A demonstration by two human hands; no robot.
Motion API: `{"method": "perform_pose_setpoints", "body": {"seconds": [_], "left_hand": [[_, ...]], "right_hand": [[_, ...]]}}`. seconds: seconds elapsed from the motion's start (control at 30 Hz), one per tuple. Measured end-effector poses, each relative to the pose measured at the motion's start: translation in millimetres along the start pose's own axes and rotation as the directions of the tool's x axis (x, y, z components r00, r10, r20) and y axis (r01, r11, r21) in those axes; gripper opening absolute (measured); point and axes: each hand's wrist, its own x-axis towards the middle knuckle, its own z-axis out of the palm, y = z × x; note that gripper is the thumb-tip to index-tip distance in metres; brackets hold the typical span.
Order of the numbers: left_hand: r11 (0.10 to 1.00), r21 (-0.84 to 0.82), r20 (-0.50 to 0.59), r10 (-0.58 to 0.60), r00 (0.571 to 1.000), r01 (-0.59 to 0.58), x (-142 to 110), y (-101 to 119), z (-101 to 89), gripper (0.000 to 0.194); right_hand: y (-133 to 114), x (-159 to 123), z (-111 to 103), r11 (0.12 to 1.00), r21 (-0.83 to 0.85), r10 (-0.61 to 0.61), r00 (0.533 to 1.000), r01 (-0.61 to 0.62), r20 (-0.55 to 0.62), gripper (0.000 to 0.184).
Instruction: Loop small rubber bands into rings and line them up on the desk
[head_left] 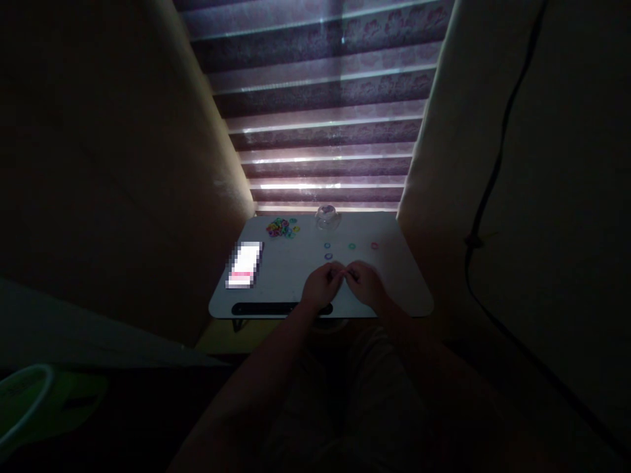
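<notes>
My left hand [321, 286] and my right hand [365, 284] meet over the white tabletop, fingers closed and their tips touching each other. Whatever they pinch, if anything, is too small and dark to make out. Just beyond them lie small coloured rings: a blue ring [327, 246], a purple ring [328, 256] nearer my left hand, a green ring [351, 246] and a red ring [374, 246]. A pile of mixed coloured rings [282, 228] rests at the far left of the table.
A clear round jar [326, 218] stands at the table's back edge. On the left lies a lit phone [245, 265]. The small white table [409, 295] has a dark slot [266, 308] along its front. Behind it hangs a pleated blind [325, 138]; the room is dim.
</notes>
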Motion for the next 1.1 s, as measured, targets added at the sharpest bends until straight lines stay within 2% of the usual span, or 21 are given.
{"method": "perform_pose_setpoints", "body": {"seconds": [0.23, 0.63, 0.9, 1.1], "left_hand": [[0.999, 0.052, -0.027, -0.009, 1.000, 0.010, -0.2, -4.6, 3.3, 0.026], [0.994, 0.105, -0.011, -0.041, 0.999, 0.042, -0.6, -0.8, 2.5, 0.025], [0.996, 0.087, 0.001, 0.004, 1.000, -0.004, -1.4, -1.2, 1.7, 0.023], [0.995, 0.094, -0.020, -0.019, 1.000, 0.020, -1.2, -1.0, 1.9, 0.021]], "right_hand": [[-2.2, -1.0, 0.1, 0.999, 0.032, 0.006, 1.000, -0.006, -0.020, 0.019], [-4.0, -1.7, -1.2, 0.997, 0.073, 0.015, 1.000, -0.013, -0.020, 0.008], [-2.4, -1.3, 1.2, 0.998, 0.063, 0.018, 1.000, -0.017, -0.013, 0.011], [-2.1, -1.6, 1.6, 0.998, 0.058, 0.022, 1.000, -0.021, -0.021, 0.012]]}}
